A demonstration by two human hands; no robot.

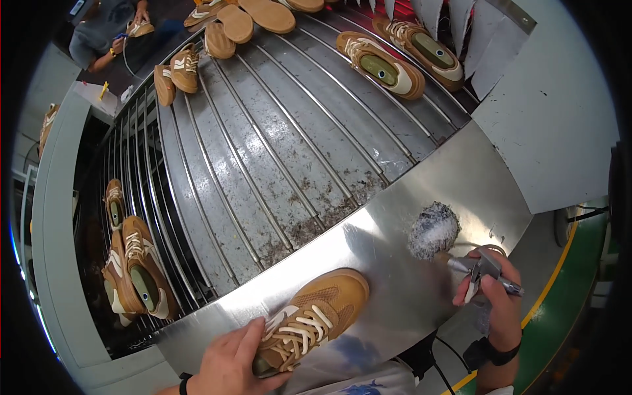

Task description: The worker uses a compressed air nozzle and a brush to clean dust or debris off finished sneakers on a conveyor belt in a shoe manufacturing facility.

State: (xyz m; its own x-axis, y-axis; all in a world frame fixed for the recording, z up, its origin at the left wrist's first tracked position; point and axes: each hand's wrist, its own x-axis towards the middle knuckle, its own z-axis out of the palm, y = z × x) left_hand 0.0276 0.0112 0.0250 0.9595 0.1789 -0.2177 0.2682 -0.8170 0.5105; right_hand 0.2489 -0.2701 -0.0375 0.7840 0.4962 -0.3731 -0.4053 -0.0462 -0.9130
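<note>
Over on the left, three tan shoes sit on the barred metal rack, laced and put together, but no clue if they're done or waiting. Moving right, near side: the left hand has its fingers clamped round the heel end of a tan-and-white shoe, sole down over the steel surface; can't tell if it's resting or slightly lifted. Laces are in and the upper looks whole, so I'd call this one pretty late-stage. Far right, two more laced shoes are on the rack. Nearer, there's a fuzzy grey-white patch on the surface, with the tip of a metal spray-gun-type tool right beside it. Right hand has its fingers wrapped round that; trigger position's unclear. Tool's well apart from the shoe, so its part is either finished or not begun, can't say which.
</note>
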